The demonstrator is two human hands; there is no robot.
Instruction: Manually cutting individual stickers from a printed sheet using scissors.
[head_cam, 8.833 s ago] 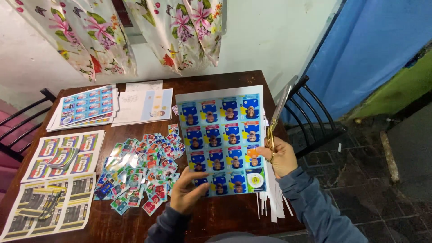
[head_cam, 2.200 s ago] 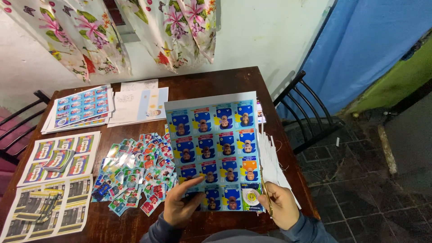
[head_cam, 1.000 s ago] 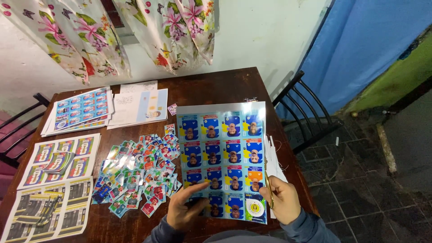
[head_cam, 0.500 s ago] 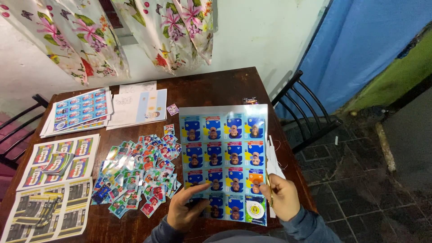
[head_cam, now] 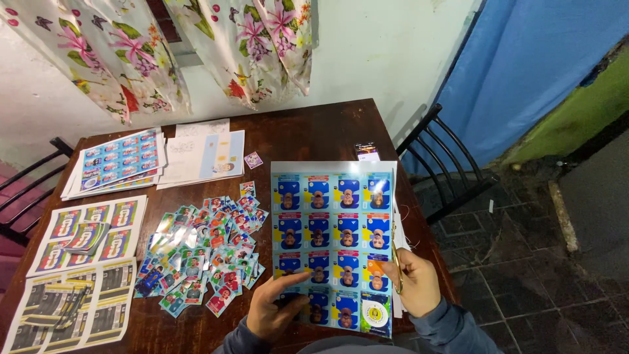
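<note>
At lower centre of the frame, a glossy uncut sticker sheet (head_cam: 334,242), blue portrait cards in a grid of four columns, held flat just above the dark wooden tabletop (head_cam: 308,134). Pinched at its lower left edge by the left hand (head_cam: 272,308), thumb on top across the card faces, fingers curled beneath, clamped on the sheet. Along the sheet's right edge, gold-handled scissors (head_cam: 396,259), blades pointing up the frame beside the outermost column, gripped by the right hand (head_cam: 414,282), fingers closed through the handles. Whether the blades stand apart or together: cannot tell, too thin at this angle. Blue-grey sleeves at both wrists.

Just right of the sheet, partly under it, narrow white paper trimmings (head_cam: 401,223) on the tabletop. Above the sheet's upper right corner, a small dark phone (head_cam: 367,152). Left of the sheet, near but apart, a loose heap of cut stickers (head_cam: 200,252), many colours, overlapping. One lone sticker (head_cam: 253,160) higher up. Further left, at the frame's left edge, uncut sheets of yellow-and-white cards (head_cam: 85,229) with a small stack on top, and darker sheets (head_cam: 69,305) below them. At upper left of the tabletop, a pile of blue sheets (head_cam: 118,160) and pale papers (head_cam: 203,151) beside it.

Beyond, floral curtains (head_cam: 164,46) on a white wall, black metal chair (head_cam: 445,164) at right, blue tarpaulin (head_cam: 544,72) at upper right.
</note>
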